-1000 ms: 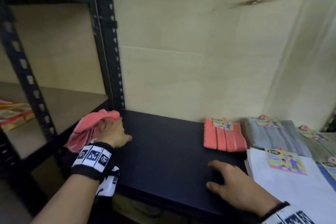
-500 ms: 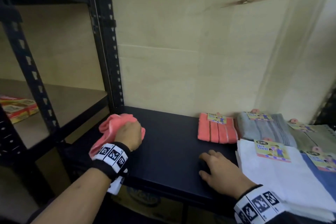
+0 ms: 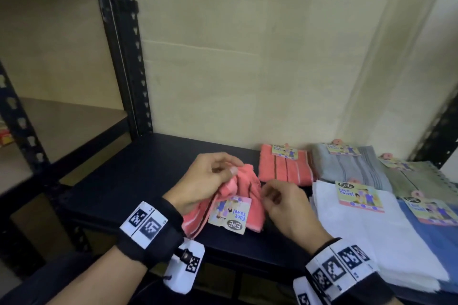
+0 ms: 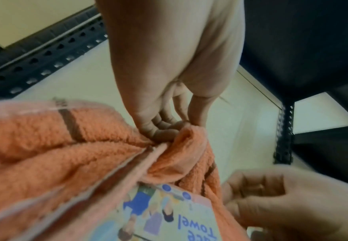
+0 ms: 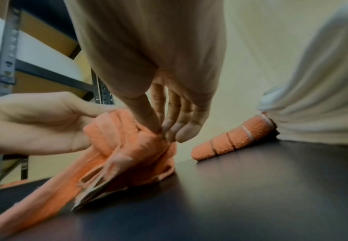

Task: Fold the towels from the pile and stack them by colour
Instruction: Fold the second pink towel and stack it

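Left hand (image 3: 205, 182) pinches a bunched edge of the coral towel (image 3: 244, 199) over the black shelf (image 3: 138, 181), just in front of the folded coral towel (image 3: 285, 168) — right hand (image 3: 287, 205) pinches the neighbouring fold. Soft, light, floppy terry — likely best held by two corners along one hem, clear of the card tag (image 3: 230, 213).

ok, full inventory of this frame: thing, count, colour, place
loose towel: 1, coral, tag attached, bunched on shelf between hands
folded towel: 1, coral, tagged, at back wall
grey towel: 1, folded, right of it
green towel: 1, far right
white towel: 1, tagged, front right
blue towel: 1, right edge
shelf: 1, black
rack post: 1, black, left
left hand: pinches loose towel
right hand: pinches its edge
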